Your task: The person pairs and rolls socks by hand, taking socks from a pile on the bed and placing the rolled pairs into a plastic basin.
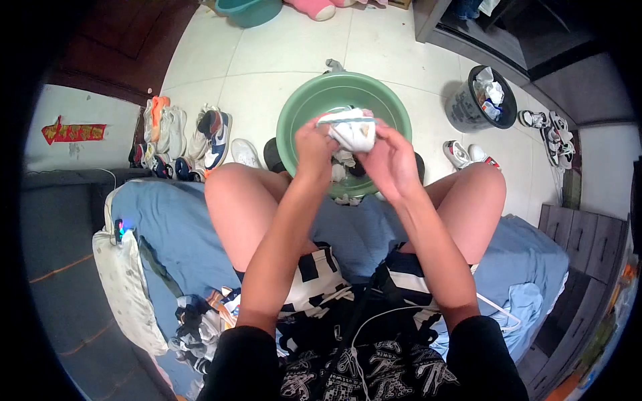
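Above the green basin (pixel 294 107), my two hands hold a bunched white sock (pixel 354 136) with a grey band along its top edge. The fingers of my left hand (pixel 314 147) are closed on its left end. On the other side, my right hand (pixel 390 160) pinches the right end between thumb and fingers. Small pieces of light and dark fabric (pixel 340 172) lie inside the basin, partly hidden below my hands. A grey piece of cloth (pixel 334 65) is at the basin's far rim.
Rows of shoes (pixel 217 137) stand on the tiled floor to the left, with more shoes (pixel 461 154) to the right. A dark bin (pixel 468 110) holds crumpled waste. Beside me on the blue bed (pixel 160 220) lies a pile of socks (pixel 200 327). A teal basin (pixel 251 13) sits farther off.
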Motion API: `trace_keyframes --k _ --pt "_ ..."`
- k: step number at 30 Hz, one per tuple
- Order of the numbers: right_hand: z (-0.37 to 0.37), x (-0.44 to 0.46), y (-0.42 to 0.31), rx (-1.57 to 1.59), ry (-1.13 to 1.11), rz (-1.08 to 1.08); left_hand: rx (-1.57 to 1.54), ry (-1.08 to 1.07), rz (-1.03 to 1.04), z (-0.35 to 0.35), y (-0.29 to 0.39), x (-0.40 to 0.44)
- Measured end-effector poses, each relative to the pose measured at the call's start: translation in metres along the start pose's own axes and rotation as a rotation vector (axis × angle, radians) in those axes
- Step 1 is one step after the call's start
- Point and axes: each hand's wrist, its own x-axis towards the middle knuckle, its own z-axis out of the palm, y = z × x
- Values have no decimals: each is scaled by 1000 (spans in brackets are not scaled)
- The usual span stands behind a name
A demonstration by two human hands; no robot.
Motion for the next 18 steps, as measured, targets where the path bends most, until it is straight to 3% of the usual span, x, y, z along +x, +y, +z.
trace_keyframes --k 4,6,7,9,11,12,16,18 --pt "-10 5 8 -345 -118 66 -200 73 -121 -14 4 10" --pt "-20 9 12 -609 109 16 -254 54 -122 -24 -3 16" --pt "-25 10 14 -739 230 -13 -292 -12 -220 -28 -8 19" --pt "-33 12 26 -719 341 -79 -333 -84 -324 -28 -10 17" --pt "-38 13 36 -1202 355 -504 -303 -304 -326 -20 5 1" --pt "-36 13 41 -857 245 -470 -315 -359 -314 -18 12 0" --pt "-27 11 28 -612 239 -361 -178 -184 -237 2 21 -17" --pt "-18 7 26 -320 274 -296 272 -31 98 4 12 -18"
